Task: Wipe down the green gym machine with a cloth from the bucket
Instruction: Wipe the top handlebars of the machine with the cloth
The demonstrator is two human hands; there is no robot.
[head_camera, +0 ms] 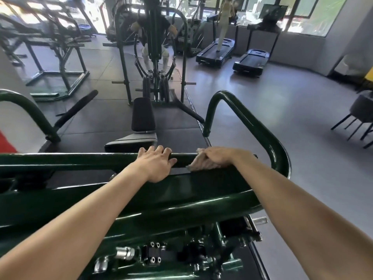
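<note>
The green gym machine [201,188] fills the lower half of the view, its dark green top bar running left to right. My left hand [156,163] lies flat on that bar, fingers curled over its far edge, holding nothing. My right hand [219,156] presses a pale pinkish cloth [196,164] onto the bar just right of the left hand; the cloth bunches out from under the fingers. A curved green handle [248,122] rises behind the right hand. The bucket is not in view.
The machine's black padded seat [142,118] sits beyond the bar. Another green machine [155,57] with a person seated in it stands further back. Two treadmills [250,61] stand at the far right, a person on one. Dark stools [361,118] stand at the right edge.
</note>
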